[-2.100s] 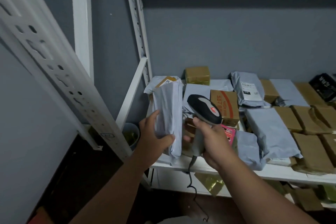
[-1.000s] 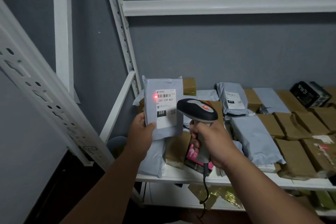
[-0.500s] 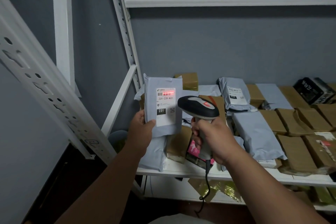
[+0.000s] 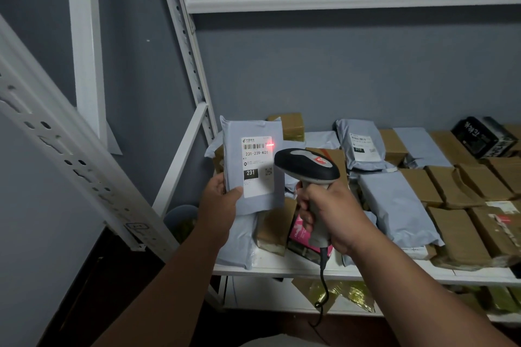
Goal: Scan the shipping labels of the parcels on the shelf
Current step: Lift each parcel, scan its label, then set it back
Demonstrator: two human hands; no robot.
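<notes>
Holding a grey parcel [image 4: 252, 166] upright, the left hand [image 4: 218, 201] grips its lower left edge; right hand [image 4: 328, 212] clenches the scanner [image 4: 308, 170], red beam on the label [image 4: 258, 166].

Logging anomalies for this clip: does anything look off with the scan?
Yes: the scanner's red light sits at the barcode's right end on the grey parcel, not across the bars. Nothing looks damaged or spilled.
</notes>
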